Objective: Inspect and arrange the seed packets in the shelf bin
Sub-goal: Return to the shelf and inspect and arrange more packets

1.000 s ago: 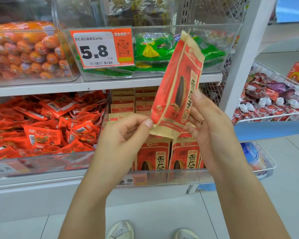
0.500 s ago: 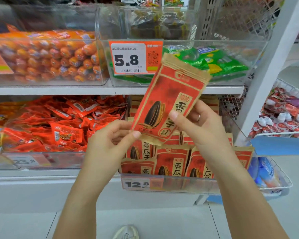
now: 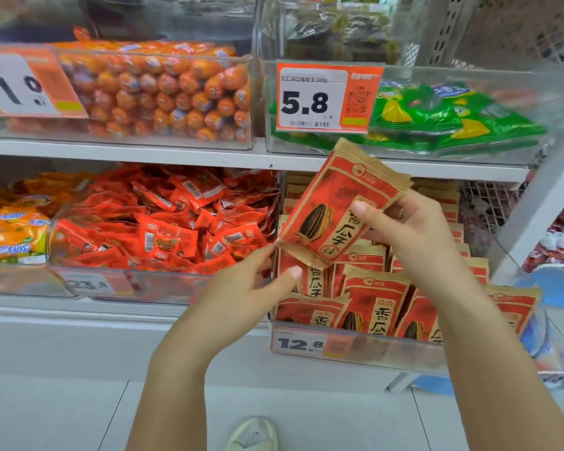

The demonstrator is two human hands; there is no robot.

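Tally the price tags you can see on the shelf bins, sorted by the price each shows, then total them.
5.8 tag: 1
12.8 tag: 1
23.8 tag: 1
Tag with a partly cut-off price: 1
Total: 4

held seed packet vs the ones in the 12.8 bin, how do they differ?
The held packet is up in the air, pinched by the right hand; the binned packets stand in the clear bin. The held packet tilts right and shows its full face; the binned packets stand roughly upright and overlap. Both share the red-and-tan print with a black seed.

Right hand (image 3: pixel 414 236) fingers hidden behind held seed packet (image 3: pixel 336 206).
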